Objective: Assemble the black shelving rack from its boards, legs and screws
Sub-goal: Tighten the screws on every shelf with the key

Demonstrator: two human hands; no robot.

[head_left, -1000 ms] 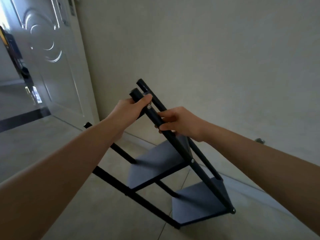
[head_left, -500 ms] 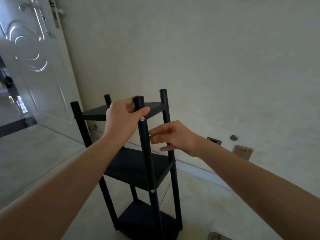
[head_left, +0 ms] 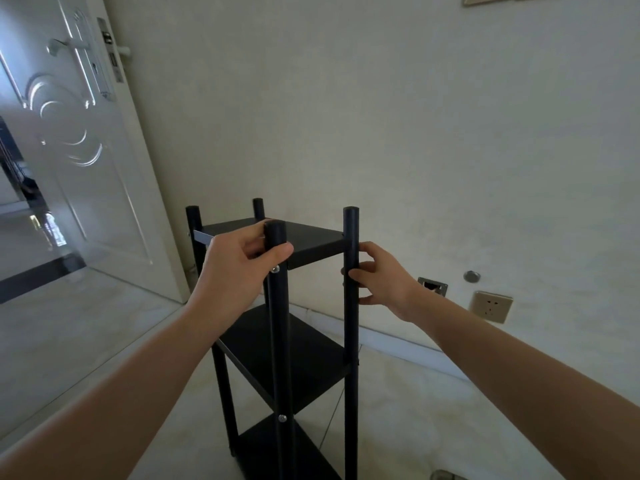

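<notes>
tilted over the floor a second ago, the rack (head_left: pixel 280 327) now stands upright on its four legs beside the wall (head_left: pixel 381 116), all three boards level one above another. the left hand (head_left: pixel 239 268) grasps the near leg (head_left: pixel 278 341) just under its cap, thumb wrapped across the front above a silver screw (head_left: pixel 275 269). the right hand (head_left: pixel 381 278), which half a second ago hovered free between the legs, has come round to the right leg (head_left: pixel 351 306) and curls its fingers (head_left: pixel 356 273) about it at the height of the top board (head_left: pixel 277 240). a second screw (head_left: pixel 282 418) shows lower on the near leg, at the middle board (head_left: pixel 287 351). with every board fixed and the frame set on its feet, the build looks all but finished; what remains is likely a check for wobble or a final nudge toward the wall. left of the rack a white door (head_left: pixel 76 150) stands open; right of it, low on the wall, sits a socket (head_left: pixel 490 306). no brand, label or readable writing shows anywhere
</notes>
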